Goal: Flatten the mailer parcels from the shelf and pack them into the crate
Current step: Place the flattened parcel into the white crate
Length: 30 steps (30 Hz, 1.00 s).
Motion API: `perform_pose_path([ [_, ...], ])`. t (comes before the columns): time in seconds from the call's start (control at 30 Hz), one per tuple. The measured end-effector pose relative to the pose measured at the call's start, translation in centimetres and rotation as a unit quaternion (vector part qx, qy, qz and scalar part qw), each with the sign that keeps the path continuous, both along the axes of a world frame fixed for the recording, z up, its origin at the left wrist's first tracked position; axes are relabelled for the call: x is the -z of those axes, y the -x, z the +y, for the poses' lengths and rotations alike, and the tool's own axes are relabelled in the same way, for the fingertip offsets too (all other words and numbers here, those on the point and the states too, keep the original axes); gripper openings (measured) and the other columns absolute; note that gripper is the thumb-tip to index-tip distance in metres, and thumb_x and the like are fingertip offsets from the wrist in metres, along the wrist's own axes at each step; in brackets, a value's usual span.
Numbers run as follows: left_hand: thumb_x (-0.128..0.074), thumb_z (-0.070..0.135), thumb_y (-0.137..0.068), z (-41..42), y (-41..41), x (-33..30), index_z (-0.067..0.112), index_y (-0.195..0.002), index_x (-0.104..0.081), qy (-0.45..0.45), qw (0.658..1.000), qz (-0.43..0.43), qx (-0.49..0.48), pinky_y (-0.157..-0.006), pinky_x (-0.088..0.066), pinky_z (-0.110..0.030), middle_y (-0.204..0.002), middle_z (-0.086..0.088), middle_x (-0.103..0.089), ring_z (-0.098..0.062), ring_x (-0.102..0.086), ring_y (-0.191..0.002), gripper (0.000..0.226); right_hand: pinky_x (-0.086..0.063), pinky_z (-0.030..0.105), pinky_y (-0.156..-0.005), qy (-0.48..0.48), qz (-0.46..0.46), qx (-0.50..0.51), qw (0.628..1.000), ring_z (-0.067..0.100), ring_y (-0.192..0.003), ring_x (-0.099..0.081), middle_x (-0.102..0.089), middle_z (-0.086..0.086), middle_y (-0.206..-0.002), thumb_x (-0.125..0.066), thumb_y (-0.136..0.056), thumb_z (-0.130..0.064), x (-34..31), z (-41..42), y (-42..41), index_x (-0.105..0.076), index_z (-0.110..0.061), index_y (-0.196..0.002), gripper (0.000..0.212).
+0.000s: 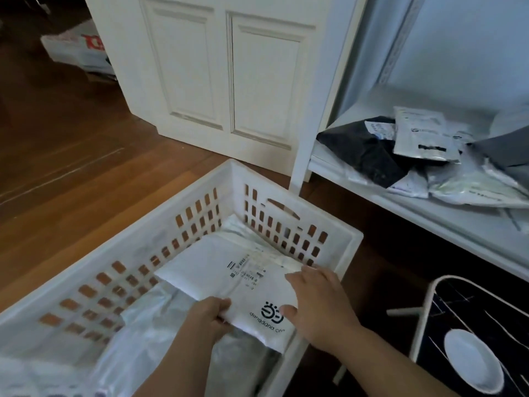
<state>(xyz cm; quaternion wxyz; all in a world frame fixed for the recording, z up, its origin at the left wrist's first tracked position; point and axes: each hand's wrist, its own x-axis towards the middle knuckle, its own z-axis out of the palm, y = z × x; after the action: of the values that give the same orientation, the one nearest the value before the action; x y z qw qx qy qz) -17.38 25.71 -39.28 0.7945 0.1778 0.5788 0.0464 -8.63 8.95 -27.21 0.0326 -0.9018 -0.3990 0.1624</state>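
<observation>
From the head camera we look down on a white plastic crate (137, 247) with slotted walls, filling the lower left and centre of the frame and standing on a wooden floor (57, 156). Inside it, a white mailer parcel (229, 279) with a printed label and a black logo lies flat on top, toward the crate's right end. Beneath and to the lower left of it we see clear and whitish plastic-wrapped parcels (160, 333), crumpled and overlapping; we cannot count them.

Our left hand (207, 318) sits at the lower centre of the frame, fingers curled over the near edge of the white mailer, pinching it. Our right hand (315, 302) lies to the right of it, fingers straight and spread, palm down on the mailer's right side near the logo, close to the crate's right wall.

In the right half of the frame, a white shelf (429, 222) holds a loose pile of mailers: a black one (363, 153) at the left, a white one (420, 133) on top, and pale ones (472, 187) in front. A white panelled door (229, 75) stands at the upper centre. At the lower right, a white dish (472, 362) rests on a dark surface.
</observation>
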Motion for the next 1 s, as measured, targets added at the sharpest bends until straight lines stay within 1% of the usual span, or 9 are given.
perform_pose_path([
  [0.17,-0.040,-0.016,-0.092,-0.8,2.2,1.1,0.007,-0.104,-0.057,-0.039,0.995,-0.093,-0.004,-0.047,-0.056,-0.047,-0.097,-0.016,-0.068,-0.034,-0.061,-0.087,0.031,-0.001,0.034,-0.115,-0.009,-0.027,-0.030,0.999,0.016,-0.141,-0.026,-0.045,-0.003,-0.144,-0.028,-0.096,-0.051,1.3,-0.4,-0.2,-0.038,-0.021,-0.143,0.057],
  [0.3,-0.041,-0.017,-0.091,0.4,-0.1,0.5,0.010,-0.111,-0.056,-0.075,0.991,-0.110,0.018,-0.068,-0.058,-0.052,-0.099,-0.014,-0.066,-0.032,-0.062,-0.090,0.037,-0.004,0.034,-0.112,0.014,-0.032,-0.043,0.998,0.018,-0.139,-0.028,-0.045,-0.001,-0.143,-0.031,-0.097,-0.051,1.4,-0.3,-0.2,-0.034,-0.020,-0.145,0.057],
  [0.43,-0.059,-0.008,-0.084,1.0,-2.4,2.5,-0.008,-0.114,-0.053,-0.191,0.970,0.118,0.097,-0.086,-0.051,-0.047,-0.094,-0.018,-0.060,-0.034,-0.060,-0.093,0.031,-0.011,0.037,-0.114,0.043,-0.039,-0.046,0.997,0.017,-0.135,-0.031,-0.048,-0.003,-0.140,-0.034,-0.098,-0.051,1.5,-0.1,-0.3,-0.036,-0.022,-0.142,0.053],
  [0.5,-0.064,0.007,-0.076,0.6,-2.5,3.3,-0.009,-0.127,-0.042,-0.292,0.900,0.253,0.203,-0.094,-0.050,-0.045,-0.114,-0.021,-0.058,-0.036,-0.059,-0.107,0.058,-0.011,0.037,-0.114,0.043,-0.036,-0.042,0.998,0.017,-0.134,-0.032,-0.049,-0.004,-0.138,-0.035,-0.097,-0.052,1.5,0.0,-0.3,-0.039,-0.022,-0.139,0.052],
  [0.57,-0.064,0.018,-0.083,-0.7,-2.3,3.0,0.006,-0.148,-0.011,-0.395,0.797,0.336,0.309,-0.105,-0.039,-0.045,-0.144,-0.021,-0.032,-0.038,-0.040,-0.130,0.084,-0.011,0.038,-0.114,0.041,-0.042,-0.042,0.997,0.017,-0.133,-0.033,-0.050,-0.004,-0.137,-0.036,-0.097,-0.052,1.6,0.0,-0.2,-0.041,-0.023,-0.138,0.051],
  [0.67,-0.053,0.059,-0.086,-2.8,-2.7,1.8,0.039,-0.146,0.024,-0.582,0.540,0.309,0.524,-0.115,-0.001,-0.059,-0.157,-0.008,0.024,-0.037,0.015,-0.145,0.099,-0.011,0.039,-0.115,0.044,-0.049,-0.041,0.997,0.018,-0.134,-0.032,-0.049,-0.003,-0.139,-0.034,-0.097,-0.054,1.6,0.1,-0.2,-0.042,-0.023,-0.138,0.052],
  [0.73,-0.038,0.074,-0.084,-3.2,-3.3,2.7,0.047,-0.140,0.026,-0.625,0.407,0.230,0.625,-0.105,0.015,-0.068,-0.151,-0.002,0.039,-0.034,0.037,-0.137,0.090,-0.011,0.041,-0.116,0.046,-0.051,-0.042,0.997,0.018,-0.136,-0.031,-0.048,-0.003,-0.141,-0.033,-0.097,-0.054,1.6,0.1,-0.2,-0.040,-0.024,-0.140,0.053],
  [0.8,-0.033,0.077,-0.082,-2.9,-3.9,3.7,0.049,-0.143,0.019,-0.596,0.351,0.199,0.694,-0.102,0.015,-0.074,-0.151,0.001,0.040,-0.033,0.042,-0.134,0.085,-0.010,0.043,-0.116,0.045,-0.051,-0.040,0.997,0.019,-0.138,-0.029,-0.046,-0.003,-0.144,-0.034,-0.097,-0.054,1.5,0.1,-0.1,-0.036,-0.025,-0.143,0.054],
  [1.0,-0.043,0.076,-0.080,-2.3,-5.6,5.7,0.050,-0.146,0.010,-0.507,0.336,0.227,0.760,-0.098,0.006,-0.081,-0.154,0.003,0.034,-0.037,0.035,-0.137,0.088,-0.007,0.044,-0.116,0.020,-0.054,-0.040,0.998,0.020,-0.138,-0.029,-0.046,-0.003,-0.144,-0.037,-0.098,-0.050,1.8,0.1,-0.3,-0.040,-0.025,-0.140,0.049],
])
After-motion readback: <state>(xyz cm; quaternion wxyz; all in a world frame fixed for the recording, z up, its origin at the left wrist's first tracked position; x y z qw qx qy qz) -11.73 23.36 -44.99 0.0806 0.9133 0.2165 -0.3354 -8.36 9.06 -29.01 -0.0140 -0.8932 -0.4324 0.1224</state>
